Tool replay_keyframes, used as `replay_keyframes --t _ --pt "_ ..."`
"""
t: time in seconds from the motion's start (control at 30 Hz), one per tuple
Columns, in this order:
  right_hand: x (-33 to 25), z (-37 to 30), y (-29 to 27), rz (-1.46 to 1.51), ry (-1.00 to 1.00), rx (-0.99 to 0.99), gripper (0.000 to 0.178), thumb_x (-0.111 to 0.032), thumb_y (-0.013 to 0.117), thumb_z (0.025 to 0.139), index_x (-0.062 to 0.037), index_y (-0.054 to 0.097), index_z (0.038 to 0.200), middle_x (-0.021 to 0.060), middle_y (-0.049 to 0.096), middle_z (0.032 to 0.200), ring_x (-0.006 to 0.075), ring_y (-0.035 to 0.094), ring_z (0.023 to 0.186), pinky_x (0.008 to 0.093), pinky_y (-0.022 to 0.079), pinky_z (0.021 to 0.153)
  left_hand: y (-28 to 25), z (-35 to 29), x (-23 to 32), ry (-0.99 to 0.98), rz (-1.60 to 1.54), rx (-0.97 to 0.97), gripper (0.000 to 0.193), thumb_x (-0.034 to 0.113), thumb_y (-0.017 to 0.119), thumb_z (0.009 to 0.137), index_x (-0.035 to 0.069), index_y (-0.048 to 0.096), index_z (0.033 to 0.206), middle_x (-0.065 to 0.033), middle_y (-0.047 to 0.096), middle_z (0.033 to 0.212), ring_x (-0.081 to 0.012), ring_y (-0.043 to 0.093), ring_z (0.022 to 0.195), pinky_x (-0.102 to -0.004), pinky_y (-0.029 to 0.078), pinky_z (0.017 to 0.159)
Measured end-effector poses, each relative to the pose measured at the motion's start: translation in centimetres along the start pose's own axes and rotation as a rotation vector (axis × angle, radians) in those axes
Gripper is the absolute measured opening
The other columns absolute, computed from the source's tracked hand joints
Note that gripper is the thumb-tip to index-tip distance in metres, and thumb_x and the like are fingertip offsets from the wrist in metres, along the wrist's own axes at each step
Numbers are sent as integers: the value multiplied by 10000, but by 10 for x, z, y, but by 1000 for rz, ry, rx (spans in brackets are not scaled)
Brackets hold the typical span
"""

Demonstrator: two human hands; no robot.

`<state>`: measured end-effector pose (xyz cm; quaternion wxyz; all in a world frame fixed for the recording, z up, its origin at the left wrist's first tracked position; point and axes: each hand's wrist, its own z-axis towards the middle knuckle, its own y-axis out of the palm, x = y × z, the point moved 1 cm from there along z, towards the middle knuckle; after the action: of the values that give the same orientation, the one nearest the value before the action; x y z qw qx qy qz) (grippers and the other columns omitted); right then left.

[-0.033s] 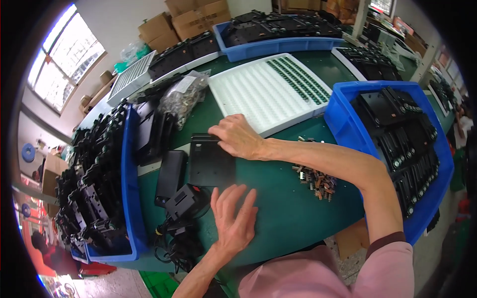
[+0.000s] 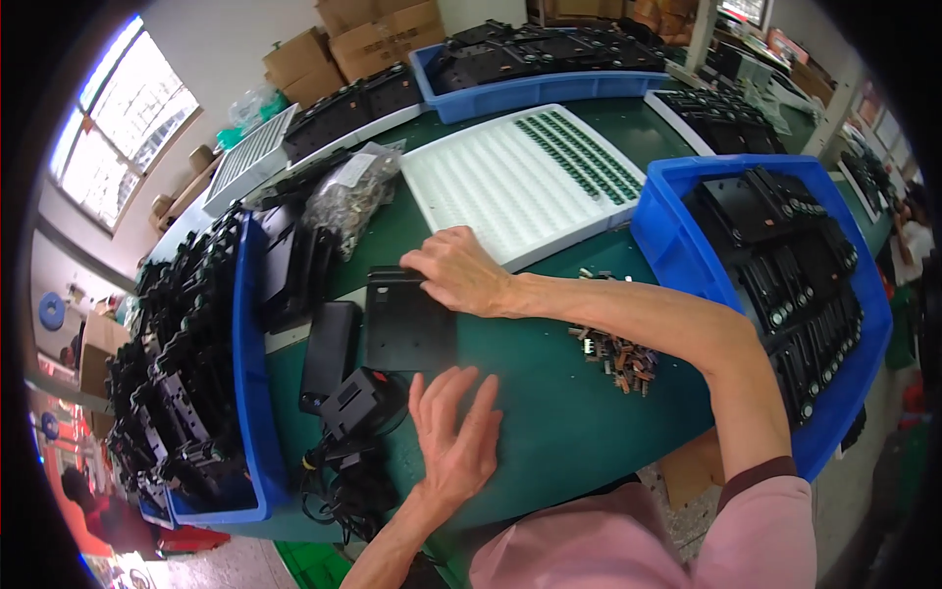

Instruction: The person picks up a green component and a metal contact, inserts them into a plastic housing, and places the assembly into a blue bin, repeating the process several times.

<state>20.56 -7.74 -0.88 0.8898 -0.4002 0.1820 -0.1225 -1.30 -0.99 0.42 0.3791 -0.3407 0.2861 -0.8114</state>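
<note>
A flat black plastic plate (image 2: 410, 329) with a raised strip along its far edge lies on the green table. My right hand (image 2: 461, 273) is at its far right corner, fingers bent and drawn together over the raised strip. What they may pinch is hidden beneath them. At the plate's near edge, my left hand (image 2: 455, 432) is open, fingers spread and holding nothing. Left of the plate is a long black case (image 2: 330, 348). Nearer to me sits a small black boxy device (image 2: 361, 401) beside a tangle of black cables (image 2: 358, 491).
Small brown and metal parts (image 2: 618, 361) lie piled under my right forearm. A white tray (image 2: 481, 187) holds rows of green pieces. Blue bins with black parts stand at right (image 2: 677, 226), left (image 2: 257, 393) and back (image 2: 530, 98). A clear bag (image 2: 353, 196) of small parts lies behind the plate.
The whole view has shifted slightly. Both hands keep nearly the same pose and place relative to the plate.
</note>
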Motion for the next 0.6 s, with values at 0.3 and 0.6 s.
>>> replay_keyframes --t 0.3,0.6 --pt "-10 27 25 10 272 -36 270 -168 701 781 -134 671 1047 91 682 841 277 651 929 500 349 879 3 -3 0 -17 1 -18 472 29 705 791 37 630 1257 -156 537 1282 -358 530 1178 -598 299 1087" --pt "-10 34 -56 137 164 -126 262 -151 676 769 -95 662 1025 93 667 746 289 653 831 441 360 815 -8 -5 4 33 64 56 457 53 668 843 10 595 1292 -189 529 1326 -376 511 1218 -586 301 1101"
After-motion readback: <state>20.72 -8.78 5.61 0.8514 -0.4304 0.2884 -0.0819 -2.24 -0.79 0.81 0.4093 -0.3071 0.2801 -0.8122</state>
